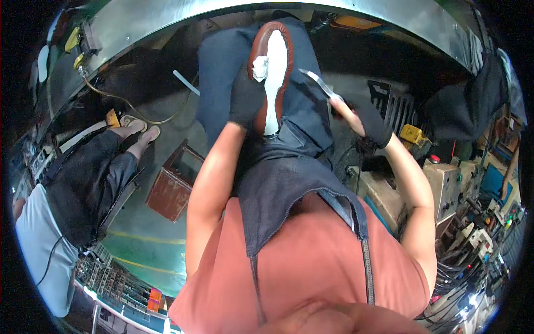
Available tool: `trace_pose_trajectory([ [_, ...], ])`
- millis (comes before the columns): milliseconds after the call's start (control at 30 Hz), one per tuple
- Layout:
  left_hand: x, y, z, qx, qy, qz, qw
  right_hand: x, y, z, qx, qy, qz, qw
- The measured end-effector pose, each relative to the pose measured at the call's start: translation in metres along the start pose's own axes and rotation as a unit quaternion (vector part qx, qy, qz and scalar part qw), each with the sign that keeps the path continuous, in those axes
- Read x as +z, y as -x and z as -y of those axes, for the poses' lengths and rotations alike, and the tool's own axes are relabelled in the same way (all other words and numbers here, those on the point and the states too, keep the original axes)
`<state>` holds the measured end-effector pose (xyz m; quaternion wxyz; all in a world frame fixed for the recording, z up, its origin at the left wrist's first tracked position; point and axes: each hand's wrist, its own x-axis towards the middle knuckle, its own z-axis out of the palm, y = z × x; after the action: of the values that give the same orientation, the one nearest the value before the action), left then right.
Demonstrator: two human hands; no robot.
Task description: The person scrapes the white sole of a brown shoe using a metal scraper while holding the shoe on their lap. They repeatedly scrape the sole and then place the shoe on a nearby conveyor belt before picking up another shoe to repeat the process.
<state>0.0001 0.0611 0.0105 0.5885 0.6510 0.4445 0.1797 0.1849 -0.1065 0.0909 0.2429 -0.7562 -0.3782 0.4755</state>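
Far left: co-worker's feet (146, 133) in sandals on the floor; then a brown box-like stand (165, 192). Left hand (247, 100), dark-gloved: gripping the left side of a red-brown shoe (275, 58), the fingers underneath hidden. At that hand's far end, a crumpled white patch (260, 68) overlaps the sole's left edge; cannot tell whether wad or wrapped fingertip. Shoe lies sole up along the blue-clad lap (216, 61), toe away from the body; grip falls around its middle and heel half, toe end extending beyond the hand. Just right of the shoe, apart from it: pale curved tool (317, 79), tip toward the sole. Right hand (368, 119), dark-gloved: closed around the tool's handle, thumb lying along it
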Motion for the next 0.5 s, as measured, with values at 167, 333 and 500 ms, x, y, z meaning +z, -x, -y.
trace_pose_trajectory([
  [167,0.004,-0.016,0.055,0.077,-0.011,0.056,0.995,-0.008,-0.009,0.103,-0.266,0.059,0.035,0.962],
  [333,-0.001,0.001,0.03,0.078,0.068,0.134,0.986,0.005,-0.051,0.052,-0.189,0.16,0.024,0.968],
  [500,-0.013,0.009,0.024,0.072,0.053,0.154,0.984,0.062,-0.026,-0.011,-0.032,-0.058,-0.098,0.993],
])
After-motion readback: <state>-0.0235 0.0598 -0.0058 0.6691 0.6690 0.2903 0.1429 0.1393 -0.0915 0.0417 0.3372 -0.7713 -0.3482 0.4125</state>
